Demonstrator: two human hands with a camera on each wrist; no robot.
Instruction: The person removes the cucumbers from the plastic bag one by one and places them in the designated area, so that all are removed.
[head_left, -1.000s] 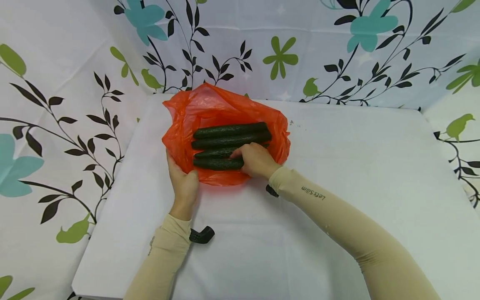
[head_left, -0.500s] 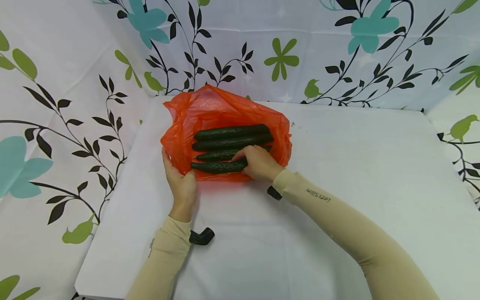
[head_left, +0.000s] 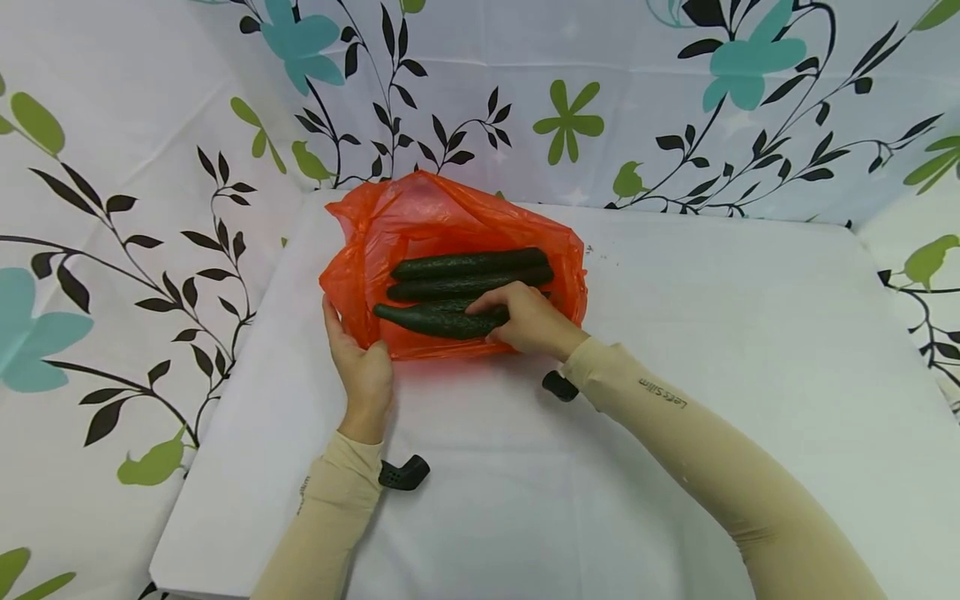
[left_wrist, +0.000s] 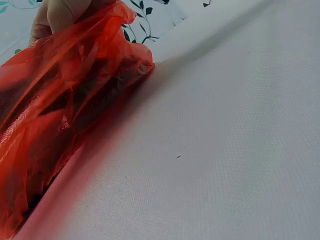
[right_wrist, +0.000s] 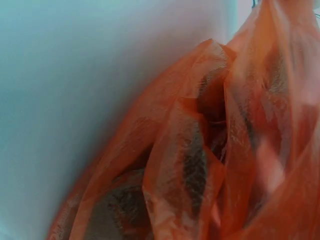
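Note:
An orange-red plastic bag [head_left: 450, 212] lies with its mouth toward me, and several dark green cucumbers rest side by side inside. My left hand [head_left: 366, 387] grips the bag's left edge, fingers under the film and thumb at the rim. My right hand [head_left: 536, 321] reaches into the mouth and pinches the right part of the nearest cucumber [head_left: 431, 322], which tilts with its left tip raised over the one behind. Farther back lie a rear cucumber [head_left: 468, 264] and another cucumber [head_left: 461, 288]. In the right wrist view, bag film [right_wrist: 175, 165] hides the hand.
The bag rests on a white-covered table [head_left: 712, 333], close to its back edge. Behind and to the left hangs a white cloth [head_left: 480, 83] printed with leaves, birds and flowers. A black wrist device [head_left: 405, 472] sits beside my left wrist.
My right hand has lifted the nearest cucumber slightly, and its left end has swung up and away from me. The right forearm has shifted a little right. My left hand keeps its hold.

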